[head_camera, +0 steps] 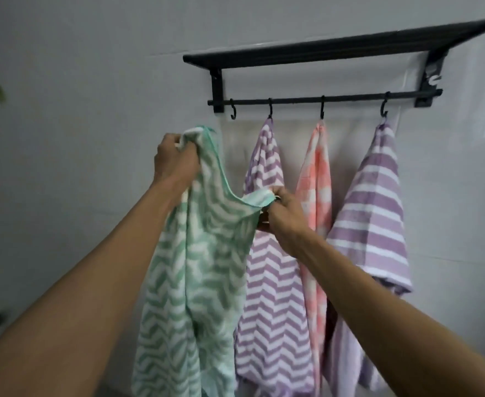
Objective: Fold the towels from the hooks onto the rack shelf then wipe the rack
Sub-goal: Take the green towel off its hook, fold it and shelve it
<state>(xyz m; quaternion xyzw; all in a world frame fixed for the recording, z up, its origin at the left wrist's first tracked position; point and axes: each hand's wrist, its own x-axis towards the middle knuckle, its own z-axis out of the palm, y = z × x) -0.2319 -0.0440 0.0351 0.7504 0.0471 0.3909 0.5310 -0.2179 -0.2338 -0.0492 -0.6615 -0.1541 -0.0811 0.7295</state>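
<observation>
Nearest to the camera, two bare forearms reach up and forward. The left hand (175, 160) grips a bunched top corner of the green towel (195, 267), with the fingers curled round the cloth. The right hand (281, 214) is lower and pinches another part of the top edge between thumb and fingers. The towel is off its hook and hangs free between the two hands, in front of the wall; the edge between them sags in a curve and the long body falls down out of view.

I judge that the step in hand is to open this towel flat before folding it. To do it well, the right hand should slide along the edge until it reaches the true corner, then both hands should come to the same height and pull apart until the edge is straight. After that, bring corner to corner so that the fold is even.

Behind, three towels hang on hooks: a purple zigzag towel (267, 282) just behind the right hand, a pink towel (317, 196), and a purple striped towel (375, 213). Keep the green cloth from catching them. The leftmost hook (233, 111) is bare. Above, the black rack shelf (335, 48) carries no towel yet that I can see, and the wiping is not begun.
</observation>
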